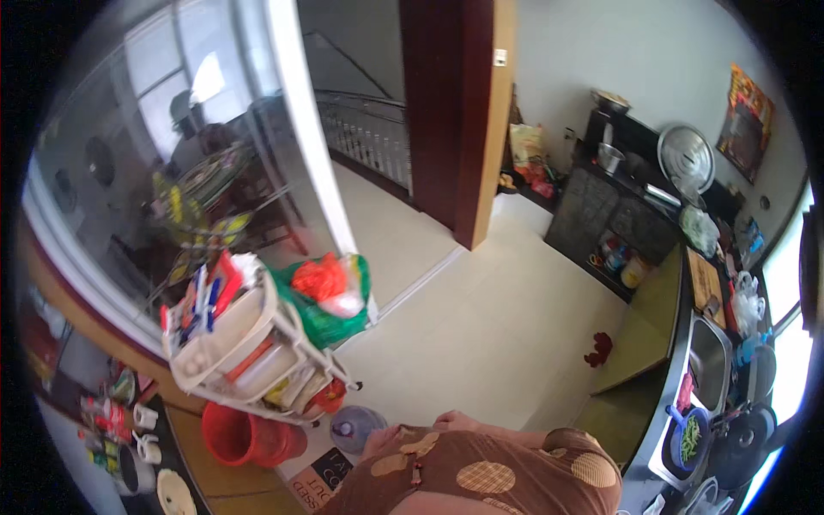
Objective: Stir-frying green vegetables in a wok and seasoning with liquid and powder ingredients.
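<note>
My left hand [383,439] and my right hand [456,421] are both low in the picture, at the edge of the brown patterned garment [450,470] that I wear. The fingers are too small and partly hidden to tell whether either hand grips the cloth. Beyond the hand on the left, a large clear plastic water bottle [356,428] stands on the floor. Beside it are red plastic buckets [241,434] and a white tiered trolley [222,344] with eggs and packets.
Pale tiles [483,322] cover the floor. At the right run a counter with a steel sink [710,367], a blue colander [678,444] of green vegetables and a wooden cutting board [705,280]. A green bag [315,322] sits by the glass partition; a dark cabinet [582,219] stands behind.
</note>
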The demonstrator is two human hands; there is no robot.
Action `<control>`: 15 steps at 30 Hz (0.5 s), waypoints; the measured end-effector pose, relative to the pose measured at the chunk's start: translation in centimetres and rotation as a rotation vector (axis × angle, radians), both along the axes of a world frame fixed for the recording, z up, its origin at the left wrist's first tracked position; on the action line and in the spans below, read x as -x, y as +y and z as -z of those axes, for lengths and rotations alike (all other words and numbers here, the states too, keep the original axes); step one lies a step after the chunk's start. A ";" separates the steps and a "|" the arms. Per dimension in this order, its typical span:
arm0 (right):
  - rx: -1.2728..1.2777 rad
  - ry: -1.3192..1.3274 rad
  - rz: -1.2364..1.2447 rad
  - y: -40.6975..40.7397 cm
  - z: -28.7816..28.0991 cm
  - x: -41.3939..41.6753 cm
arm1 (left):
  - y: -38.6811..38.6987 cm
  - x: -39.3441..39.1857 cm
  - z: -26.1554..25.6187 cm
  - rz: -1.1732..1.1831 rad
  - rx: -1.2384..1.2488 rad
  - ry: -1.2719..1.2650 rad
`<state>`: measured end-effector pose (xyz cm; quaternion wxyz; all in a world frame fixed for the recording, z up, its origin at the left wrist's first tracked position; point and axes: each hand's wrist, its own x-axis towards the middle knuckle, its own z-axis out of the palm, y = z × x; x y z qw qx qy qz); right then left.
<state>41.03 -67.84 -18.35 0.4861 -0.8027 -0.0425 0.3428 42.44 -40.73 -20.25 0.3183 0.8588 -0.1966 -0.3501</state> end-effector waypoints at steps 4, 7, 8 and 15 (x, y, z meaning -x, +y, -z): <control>0.112 -0.077 0.087 -6.6 -1.0 -2.9 | -8.6 -5.4 0.2 0.043 -0.011 -0.045; 0.090 -0.080 0.117 -10.0 -0.6 -5.3 | -13.2 -8.5 -0.2 0.028 0.094 -0.062; 0.090 -0.079 0.125 -10.9 -0.5 -6.5 | -14.3 -9.6 -0.2 0.018 0.128 -0.067; -0.045 -0.273 0.239 -16.2 -5.6 -22.1 | -20.7 -19.0 0.6 -0.095 0.389 -0.113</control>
